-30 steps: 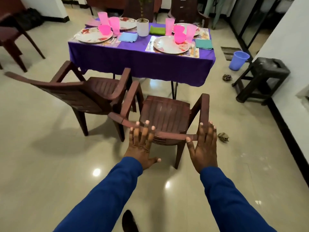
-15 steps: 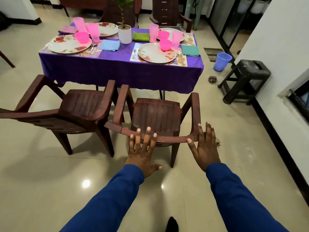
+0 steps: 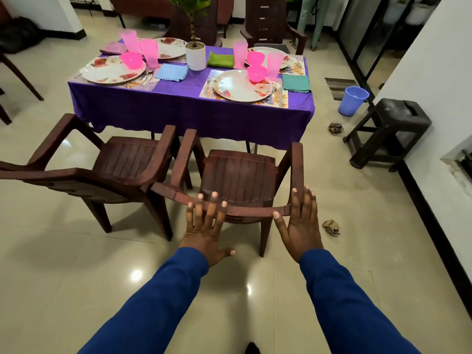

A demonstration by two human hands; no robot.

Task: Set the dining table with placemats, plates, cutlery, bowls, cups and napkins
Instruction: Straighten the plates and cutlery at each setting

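head view: both flat hands, left hand and right hand, gripping nothing, are pressing the chair toward the table at twelve o'clock, probably tucking it under.

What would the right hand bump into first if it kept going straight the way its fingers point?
Probably nothing new: the right hand seems to lie against the nearer brown chair's backrest already, fingers straight. Beyond that come the chair's armrest and the purple-clothed table, though depth is unclear.
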